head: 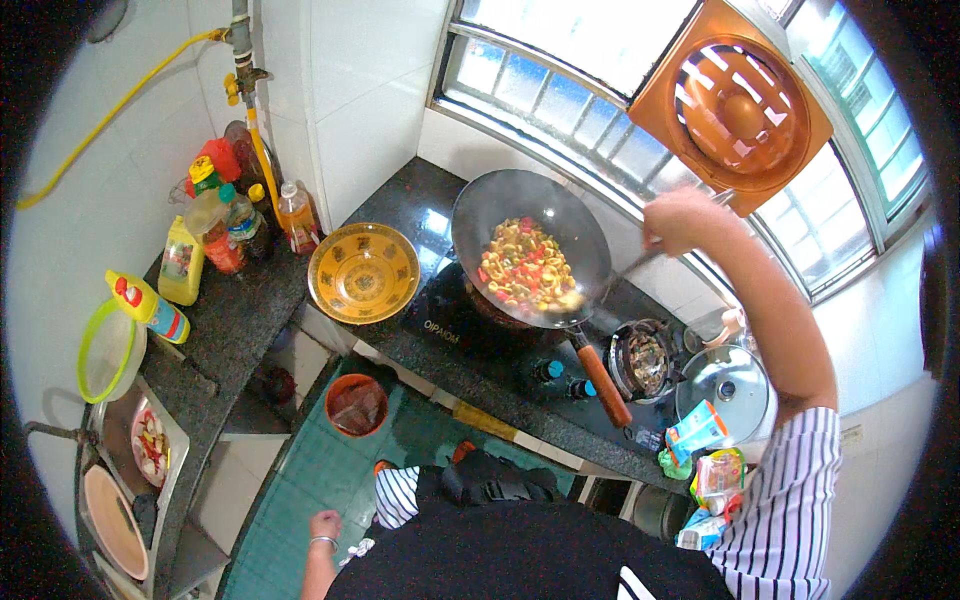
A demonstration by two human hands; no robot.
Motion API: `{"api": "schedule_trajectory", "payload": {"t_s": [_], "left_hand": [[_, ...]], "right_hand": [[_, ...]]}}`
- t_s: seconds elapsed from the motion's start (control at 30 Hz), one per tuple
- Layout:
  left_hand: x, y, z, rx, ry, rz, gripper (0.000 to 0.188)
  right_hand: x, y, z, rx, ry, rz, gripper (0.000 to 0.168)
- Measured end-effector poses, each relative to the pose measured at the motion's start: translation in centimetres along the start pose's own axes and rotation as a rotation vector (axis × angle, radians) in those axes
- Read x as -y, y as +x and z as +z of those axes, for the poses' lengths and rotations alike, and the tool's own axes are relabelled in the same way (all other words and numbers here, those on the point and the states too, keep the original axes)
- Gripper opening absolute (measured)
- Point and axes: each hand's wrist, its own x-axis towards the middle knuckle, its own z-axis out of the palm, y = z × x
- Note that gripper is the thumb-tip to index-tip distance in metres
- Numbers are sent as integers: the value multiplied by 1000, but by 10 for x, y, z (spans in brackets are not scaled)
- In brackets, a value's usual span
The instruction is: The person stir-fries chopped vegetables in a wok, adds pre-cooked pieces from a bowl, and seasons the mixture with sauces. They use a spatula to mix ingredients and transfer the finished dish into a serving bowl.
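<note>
My right hand [681, 220], raised toward the window, grips the long handle of a metal cooking utensil [637, 264]. The utensil slants down to the right rim of a dark wok [480, 202]; its working end is hard to make out. Steaming chopped food [529, 262], yellowish with red pieces, lies in the wok, which sits on a gas burner. The wok's wooden handle [606, 384] points toward me, with no hand on it. My left hand [325, 525], a bracelet at its wrist, hangs low beside my body over the floor. Nothing shows in it, and its fingers are unclear.
Left of the wok stands a yellow patterned bowl [364, 274]. A second burner [643, 360], a glass lid [726, 390] and several food packets [697, 433] are on the right. Bottles [180, 262] and a sink [176, 442] line the left counter. A red bucket [357, 405] stands on the floor.
</note>
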Motion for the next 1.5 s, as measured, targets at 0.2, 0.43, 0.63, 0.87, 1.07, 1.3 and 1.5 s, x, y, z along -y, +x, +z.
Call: {"api": "schedule_trajectory", "payload": {"t_s": [0.2,0.43,0.63,0.87,1.07,1.3,1.5], "left_hand": [[46,31,17,-219,-401,-73,7],[54,40,18,-247,-369,-79,7],[47,42,12,-155,-274,-97,6],[-112,17,-24,-359,-237,300,8],[-273,1,-69,-595,-117,823,15],[-473,3,-107,-531,73,1153,15],[-618,98,-91,-372,399,1256,17]], "right_hand": [[-13,-5,7,-174,108,97,24],[10,6,58,-207,-107,195,13],[37,9,50,-647,-227,95,23],[-44,-31,27,-10,140,-98,37],[-14,29,86,-239,628,-205,38],[-25,2,97,-30,1048,-182,40],[49,23,76,-266,1059,69,38]]}}
